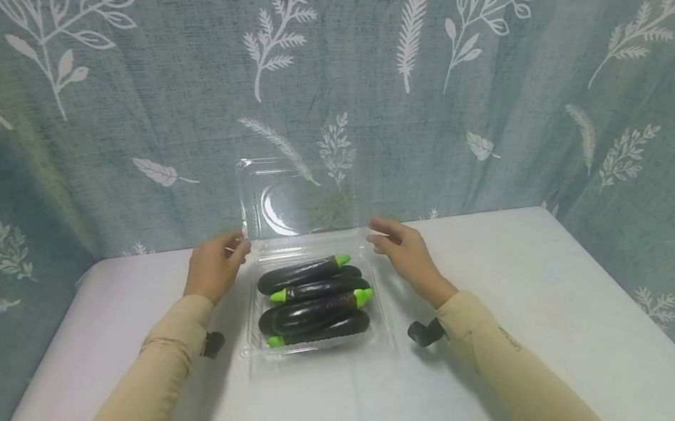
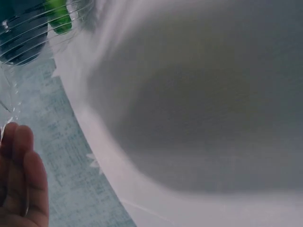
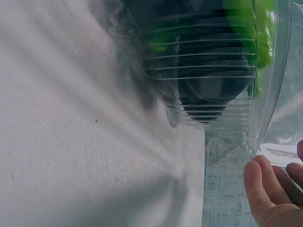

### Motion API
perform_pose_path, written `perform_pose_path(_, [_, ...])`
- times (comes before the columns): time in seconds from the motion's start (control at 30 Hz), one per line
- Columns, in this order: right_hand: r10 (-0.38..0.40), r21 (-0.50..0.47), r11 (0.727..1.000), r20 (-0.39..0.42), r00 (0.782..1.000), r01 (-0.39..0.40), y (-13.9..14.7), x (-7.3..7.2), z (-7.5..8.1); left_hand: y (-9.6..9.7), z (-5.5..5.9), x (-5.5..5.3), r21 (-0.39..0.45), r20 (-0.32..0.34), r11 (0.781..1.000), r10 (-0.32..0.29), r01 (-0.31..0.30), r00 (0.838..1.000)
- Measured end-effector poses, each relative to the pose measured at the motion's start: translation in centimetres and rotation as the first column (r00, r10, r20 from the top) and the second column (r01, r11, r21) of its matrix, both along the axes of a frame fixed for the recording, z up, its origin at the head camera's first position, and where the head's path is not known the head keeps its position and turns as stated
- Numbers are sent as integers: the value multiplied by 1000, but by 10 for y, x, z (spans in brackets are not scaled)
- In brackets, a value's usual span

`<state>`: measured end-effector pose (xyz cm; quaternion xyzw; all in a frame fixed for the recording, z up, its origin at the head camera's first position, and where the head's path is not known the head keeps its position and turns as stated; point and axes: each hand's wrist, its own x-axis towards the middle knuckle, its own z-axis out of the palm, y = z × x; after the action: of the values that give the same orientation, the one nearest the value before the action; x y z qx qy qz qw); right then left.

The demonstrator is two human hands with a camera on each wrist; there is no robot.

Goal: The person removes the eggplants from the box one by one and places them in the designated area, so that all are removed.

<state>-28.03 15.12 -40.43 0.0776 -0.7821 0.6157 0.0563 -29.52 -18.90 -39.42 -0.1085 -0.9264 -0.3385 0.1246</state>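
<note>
A clear plastic clamshell box (image 1: 317, 345) stands on the table, its hinged lid (image 1: 310, 200) raised upright at the back. Several dark eggplants (image 1: 316, 314) with bright green stem ends lie inside the base, stacked crosswise. At the left edge of the lid is my left hand (image 1: 216, 265), fingers extended; whether they touch the plastic cannot be told. My right hand (image 1: 407, 254) is beside the lid's right edge with relaxed fingers, near the hinge side. In the right wrist view, the ribbed box wall (image 3: 208, 75) shows eggplants behind it, and the fingertips come close to the rim.
A white-covered table (image 1: 503, 374) carries the box. Blue-green curtain cloth (image 1: 197, 136) with white leaf prints hangs behind the table and at both sides, close behind the raised lid. A dark wrist-worn piece (image 1: 424, 333) hangs below the right sleeve.
</note>
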Motion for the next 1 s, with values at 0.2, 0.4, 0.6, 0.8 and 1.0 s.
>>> perform_pose_path(0.2, [7,-9,1000,15,1000,-6,-1,-1,0,3,-1,-5,-80,7,996,34,-33,999])
perform_pose_path(0.4, [4,5,1000,30,1000,-4,-1,-3,0,4,-1,-8,-117,19,993,36,-33,999])
perform_pose_path(0.6, [19,5,1000,36,999,-19,1,-4,0,6,3,-7,-138,56,990,45,-37,997])
perform_pose_path(0.8, [17,33,999,19,1000,-18,11,-3,-3,1,9,-1,-117,96,992,49,-37,994])
perform_pose_path(1.0, [21,49,999,24,1000,-22,26,2,-7,-14,6,13,-59,113,996,65,-59,991])
